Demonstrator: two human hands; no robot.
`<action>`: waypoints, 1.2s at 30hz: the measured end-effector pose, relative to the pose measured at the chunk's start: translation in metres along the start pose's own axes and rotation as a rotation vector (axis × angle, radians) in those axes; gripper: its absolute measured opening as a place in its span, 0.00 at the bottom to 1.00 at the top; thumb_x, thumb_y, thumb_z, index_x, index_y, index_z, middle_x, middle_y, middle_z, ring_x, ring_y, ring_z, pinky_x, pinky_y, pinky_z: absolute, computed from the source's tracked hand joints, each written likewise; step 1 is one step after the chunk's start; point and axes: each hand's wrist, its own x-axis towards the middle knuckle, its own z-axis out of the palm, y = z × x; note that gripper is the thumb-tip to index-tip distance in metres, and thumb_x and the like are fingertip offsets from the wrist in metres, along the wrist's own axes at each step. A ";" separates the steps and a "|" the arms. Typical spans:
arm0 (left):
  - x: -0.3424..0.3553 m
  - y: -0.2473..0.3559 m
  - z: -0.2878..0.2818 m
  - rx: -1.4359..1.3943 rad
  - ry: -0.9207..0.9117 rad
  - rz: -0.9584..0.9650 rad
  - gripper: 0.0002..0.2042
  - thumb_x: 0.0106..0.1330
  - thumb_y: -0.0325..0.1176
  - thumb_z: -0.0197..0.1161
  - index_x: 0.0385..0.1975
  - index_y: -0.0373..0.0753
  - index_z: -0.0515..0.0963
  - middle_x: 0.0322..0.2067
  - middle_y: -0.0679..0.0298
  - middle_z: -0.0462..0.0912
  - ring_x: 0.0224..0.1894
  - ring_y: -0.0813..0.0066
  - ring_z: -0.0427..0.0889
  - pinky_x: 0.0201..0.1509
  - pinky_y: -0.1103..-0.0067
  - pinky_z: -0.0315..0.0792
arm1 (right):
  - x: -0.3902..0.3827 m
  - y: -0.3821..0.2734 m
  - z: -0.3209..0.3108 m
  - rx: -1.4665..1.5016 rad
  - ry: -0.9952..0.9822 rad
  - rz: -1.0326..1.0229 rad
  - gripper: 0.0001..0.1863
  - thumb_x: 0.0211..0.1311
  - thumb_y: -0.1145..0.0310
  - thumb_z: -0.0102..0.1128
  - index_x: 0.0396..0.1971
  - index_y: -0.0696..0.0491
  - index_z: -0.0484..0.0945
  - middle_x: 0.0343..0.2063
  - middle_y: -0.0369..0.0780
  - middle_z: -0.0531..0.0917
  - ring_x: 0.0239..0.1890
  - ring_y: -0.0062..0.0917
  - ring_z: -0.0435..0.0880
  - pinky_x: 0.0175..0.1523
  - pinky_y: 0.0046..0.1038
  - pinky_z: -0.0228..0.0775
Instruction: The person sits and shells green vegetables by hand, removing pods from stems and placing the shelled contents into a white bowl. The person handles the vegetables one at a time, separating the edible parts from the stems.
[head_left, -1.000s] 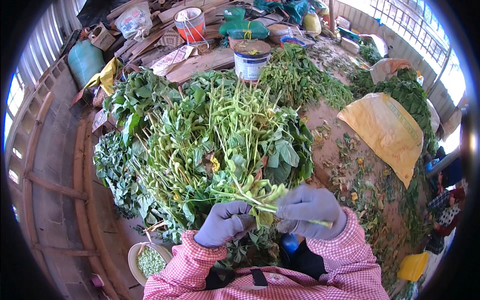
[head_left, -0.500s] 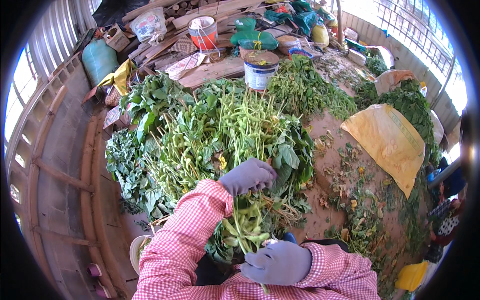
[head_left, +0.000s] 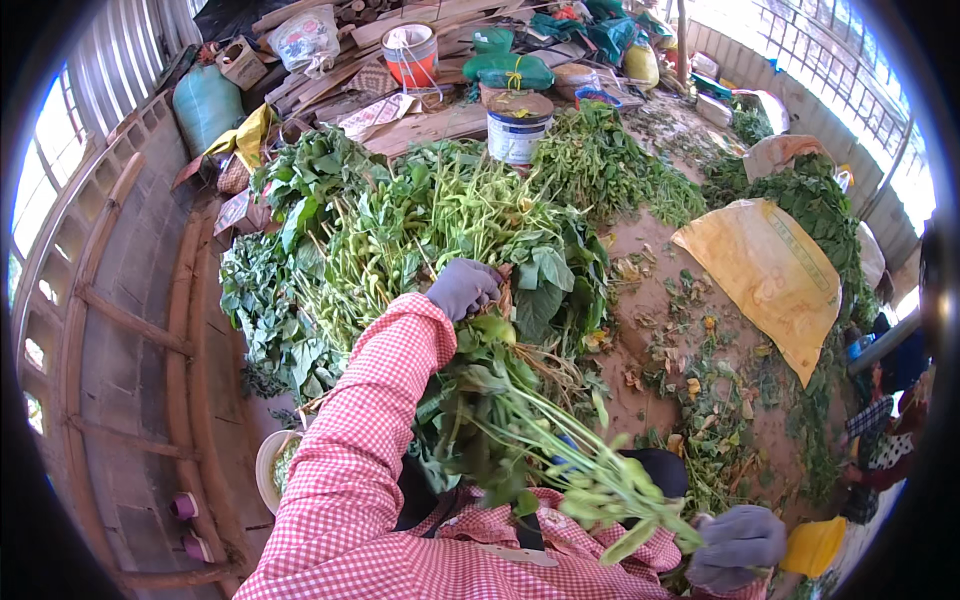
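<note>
My right hand (head_left: 738, 550), in a grey glove, is closed at the lower right round the ends of a bunch of green bean plants (head_left: 600, 470) with pods. The bunch stretches up and left across my lap, its leafy part partly blurred. My left hand (head_left: 467, 288), gloved too, is curled at the near edge of a big heap of podded bean plants (head_left: 400, 240). A withered brown leaf shows by its fingers; what they grip, if anything, is hidden. Below that hand lie loose leaves and dry stems.
Left of my knees stands a pale bucket (head_left: 268, 470) with green bits inside. Behind the heap is a white-and-blue paint bucket (head_left: 516, 138). A yellow sack (head_left: 770, 285) lies on the littered floor at right, near a yellow object (head_left: 813, 547). Planks and bags fill the back.
My right hand has swung right and down, drawing the bunch of bean plants out across my lap. My left hand has moved up and slightly left toward the heap.
</note>
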 end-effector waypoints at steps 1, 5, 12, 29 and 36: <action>0.002 0.002 0.011 0.019 0.023 0.049 0.10 0.46 0.19 0.62 0.30 0.32 0.79 0.17 0.64 0.78 0.13 0.81 0.69 0.14 0.84 0.59 | -0.017 0.013 -0.015 -0.016 0.175 -0.021 0.06 0.54 0.72 0.58 0.26 0.60 0.78 0.19 0.39 0.80 0.16 0.30 0.76 0.21 0.29 0.68; 0.027 -0.021 0.016 0.000 0.051 0.124 0.09 0.43 0.18 0.63 0.27 0.31 0.81 0.17 0.63 0.79 0.14 0.78 0.72 0.17 0.81 0.64 | -0.036 0.066 -0.069 0.001 0.657 -0.071 0.06 0.56 0.72 0.57 0.27 0.59 0.77 0.19 0.37 0.79 0.15 0.26 0.75 0.21 0.26 0.67; 0.030 -0.037 0.006 0.126 0.121 0.236 0.08 0.48 0.21 0.61 0.28 0.31 0.82 0.17 0.63 0.79 0.14 0.78 0.73 0.20 0.80 0.67 | -0.035 0.114 -0.140 0.167 0.985 -0.156 0.05 0.59 0.72 0.55 0.30 0.59 0.75 0.21 0.35 0.77 0.15 0.20 0.73 0.19 0.22 0.65; -0.152 -0.053 -0.059 -1.507 -0.304 0.312 0.12 0.69 0.28 0.49 0.48 0.27 0.70 0.29 0.60 0.76 0.15 0.87 0.59 0.11 0.93 0.55 | 0.128 -0.194 0.065 -0.443 0.297 -0.589 0.10 0.56 0.67 0.62 0.27 0.59 0.76 0.13 0.32 0.70 0.12 0.12 0.65 0.15 0.18 0.52; -0.224 -0.155 -0.142 -1.502 -0.423 0.467 0.16 0.69 0.29 0.47 0.52 0.29 0.70 0.40 0.55 0.79 0.18 0.85 0.62 0.15 0.89 0.59 | 0.277 -0.178 0.144 -0.199 0.073 -0.345 0.19 0.57 0.59 0.66 0.25 0.62 0.74 0.14 0.36 0.71 0.09 0.20 0.67 0.12 0.29 0.57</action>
